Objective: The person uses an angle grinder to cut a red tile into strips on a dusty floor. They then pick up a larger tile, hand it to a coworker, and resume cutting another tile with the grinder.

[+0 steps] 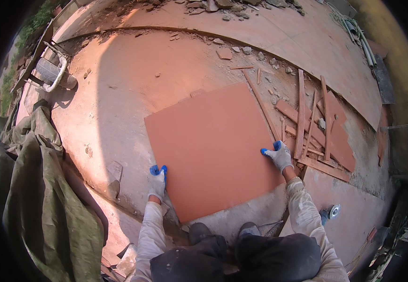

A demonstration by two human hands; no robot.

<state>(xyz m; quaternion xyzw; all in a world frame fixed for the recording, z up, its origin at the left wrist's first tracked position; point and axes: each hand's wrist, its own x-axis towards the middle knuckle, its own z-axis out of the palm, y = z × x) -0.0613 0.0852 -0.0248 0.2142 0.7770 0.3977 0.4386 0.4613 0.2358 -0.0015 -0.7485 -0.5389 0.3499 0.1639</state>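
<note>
A large square reddish tile [215, 150] fills the middle of the view, turned slightly, in front of my feet. My left hand [157, 182], in a grey glove with blue fingertips, grips its left edge with the thumb on top. On the right edge, my right hand [277, 155] in a matching glove holds the tile the same way, thumb over the face. The fingers beneath the tile are hidden. Whether the tile rests on the ground or is slightly raised, I cannot tell.
Broken tile strips [312, 127] lie piled to the right. Stones and rubble [246, 50] line a raised slab edge beyond. A green tarp [49, 202] drapes at the left, with a wheelbarrow wheel [49, 70] behind it. A small round-topped tool [334, 211] stands at lower right.
</note>
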